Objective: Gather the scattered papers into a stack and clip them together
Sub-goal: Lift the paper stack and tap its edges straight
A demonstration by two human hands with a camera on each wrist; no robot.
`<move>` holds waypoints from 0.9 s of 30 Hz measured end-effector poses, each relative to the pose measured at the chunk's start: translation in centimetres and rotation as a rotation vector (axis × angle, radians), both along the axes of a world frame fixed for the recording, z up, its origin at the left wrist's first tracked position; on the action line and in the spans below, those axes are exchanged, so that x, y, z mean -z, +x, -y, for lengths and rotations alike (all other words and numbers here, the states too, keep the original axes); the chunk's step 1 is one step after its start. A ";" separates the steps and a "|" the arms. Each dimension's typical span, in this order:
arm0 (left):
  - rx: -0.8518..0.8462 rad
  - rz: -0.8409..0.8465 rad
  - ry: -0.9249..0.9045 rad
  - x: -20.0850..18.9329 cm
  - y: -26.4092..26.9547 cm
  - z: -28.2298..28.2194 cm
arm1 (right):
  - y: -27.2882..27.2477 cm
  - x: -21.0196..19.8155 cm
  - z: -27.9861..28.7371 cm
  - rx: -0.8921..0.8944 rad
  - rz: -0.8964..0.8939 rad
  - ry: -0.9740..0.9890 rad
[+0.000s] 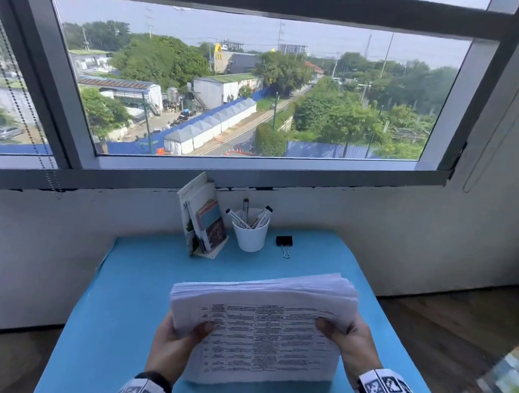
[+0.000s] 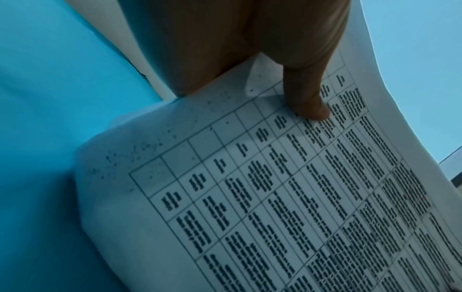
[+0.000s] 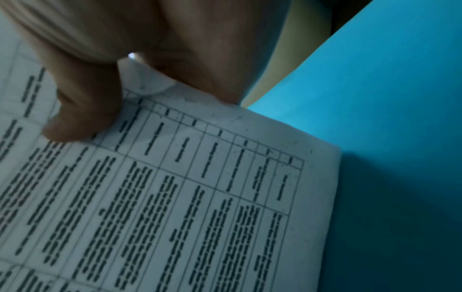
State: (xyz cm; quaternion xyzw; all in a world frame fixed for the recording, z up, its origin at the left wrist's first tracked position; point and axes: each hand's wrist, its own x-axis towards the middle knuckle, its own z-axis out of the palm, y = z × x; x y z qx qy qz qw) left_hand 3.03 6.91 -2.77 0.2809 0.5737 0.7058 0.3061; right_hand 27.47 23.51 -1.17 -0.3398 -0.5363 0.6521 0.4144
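a thick stack of white printed papers (image 1: 265,333), its top sheet covered in a ruled table of dark text, stands on its lower edge on the light blue tabletop (image 1: 136,279), tilted so the printed face looks up at the person while the upper edges fan out away from them. the left hand (image 1: 174,343) has a closed grip on the left side of the stack, thumb pressed on the printed face and the fingers hidden behind the sheets; the left wrist view shows that thumb (image 2: 310,98) lying across the table's top rows. the right hand (image 1: 350,341) grips the right side the same way, its thumb (image 3: 82,110) flat on the page near the upper corner. both wrists wear bands with black and white square markers. well beyond the stack, near the far edge of the tabletop, a black binder clip with silver wire handles (image 1: 284,243) lies by itself, just right of a white cup holding marker pens (image 1: 250,232). left of the cup a small stand of leaning booklets (image 1: 203,219) rests below a wide window (image 1: 253,85) that looks out on trees, roofs and a road.
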 end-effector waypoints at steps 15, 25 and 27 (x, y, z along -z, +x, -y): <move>0.057 -0.049 -0.068 -0.1 -0.6 -0.3 | 0.7 0.3 -0.6 0.049 -0.007 0.020; 0.009 -0.071 -0.027 -0.5 -1.3 -0.8 | 0.0 -0.3 -0.4 0.036 0.000 0.105; -0.035 -0.095 -0.025 -0.3 -0.8 -1.1 | -0.7 0.4 -0.1 0.082 0.016 0.081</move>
